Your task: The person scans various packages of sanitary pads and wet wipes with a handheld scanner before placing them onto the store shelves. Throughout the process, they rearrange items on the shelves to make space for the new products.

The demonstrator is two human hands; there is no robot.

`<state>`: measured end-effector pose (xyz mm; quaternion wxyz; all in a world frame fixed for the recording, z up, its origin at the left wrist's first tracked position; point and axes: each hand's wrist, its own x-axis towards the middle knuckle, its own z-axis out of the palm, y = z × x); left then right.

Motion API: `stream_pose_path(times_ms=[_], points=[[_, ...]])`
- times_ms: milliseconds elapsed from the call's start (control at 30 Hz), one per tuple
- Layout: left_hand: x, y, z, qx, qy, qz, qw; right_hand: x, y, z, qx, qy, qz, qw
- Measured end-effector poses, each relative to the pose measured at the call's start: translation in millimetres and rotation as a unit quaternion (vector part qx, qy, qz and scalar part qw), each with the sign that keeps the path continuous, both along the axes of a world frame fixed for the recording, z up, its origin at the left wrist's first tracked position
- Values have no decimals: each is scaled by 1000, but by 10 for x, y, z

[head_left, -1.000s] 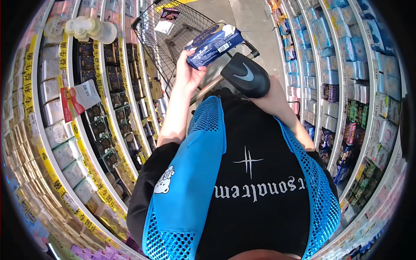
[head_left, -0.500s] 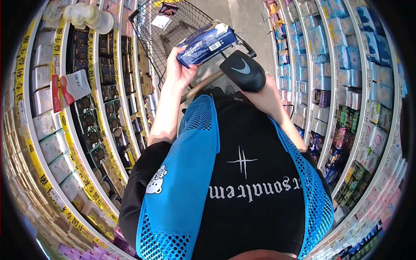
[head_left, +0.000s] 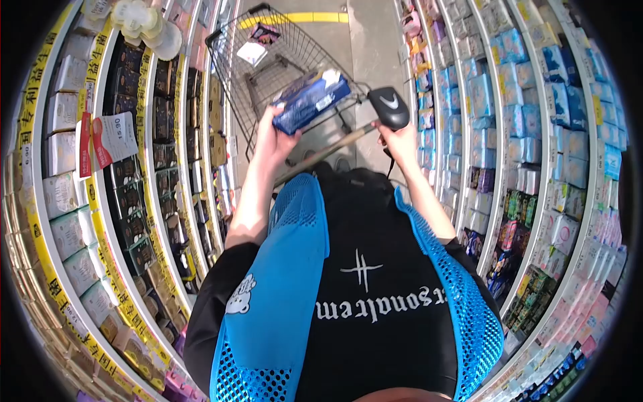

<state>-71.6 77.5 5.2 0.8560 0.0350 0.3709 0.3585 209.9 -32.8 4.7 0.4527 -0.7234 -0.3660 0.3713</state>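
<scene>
My left hand (head_left: 273,142) grips one end of a dark blue soft package (head_left: 305,107), its barcode label turned up and slightly blurred. The package is over the near end of a black wire shopping cart (head_left: 224,87). In my right hand (head_left: 402,144) is a black handheld barcode scanner (head_left: 387,110) with a pale curved mark on top. It is just right of the cart's handle bar (head_left: 335,149), apart from the package. My fingers under the scanner are partly hidden.
Inside the cart lie a dark packet (head_left: 265,33) and a white item (head_left: 252,53). Shelves of packaged goods line both sides, with a red and white price tag (head_left: 107,144) sticking out at left. A yellow floor stripe (head_left: 301,19) crosses the aisle ahead.
The scanner has moved away from the package, forward and to the right. My left hand has shifted the package slightly left and down in view, tilting its label.
</scene>
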Motion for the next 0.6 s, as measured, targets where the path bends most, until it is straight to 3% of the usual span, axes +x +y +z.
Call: stream_pose_path(times_ms=[100,133,167,200,233,267,300,333,367,500,600], points=[[-144,-155,-98,125,203,52,970,210,121,-495,-67,-79,-16,994],[-265,-183,-322,166,242,56,954,240,151,-547,-73,-117,3,990],[-494,-164,-914,331,414,36,847,225,164,-500,-126,-165,13,978],[-482,-265,-476,383,350,62,853,214,177,-547,-128,-202,-12,971],[-437,-352,-332,370,377,89,844,237,187,-576,-150,-203,-26,967],[-542,-409,-605,387,413,98,819,178,225,-457,-132,-223,-52,965],[-685,-479,-830,425,529,49,733,318,211,-764,-77,-215,-11,974],[-681,-534,-786,420,515,46,746,280,208,-648,-102,-149,-14,984],[-751,-637,-703,408,511,36,756,272,175,-876,-101,-210,-21,972],[-831,-839,-975,439,597,11,671,107,192,-681,-139,-303,-6,943],[-900,-925,-1322,464,583,17,667,166,231,-734,-129,-327,-11,936]])
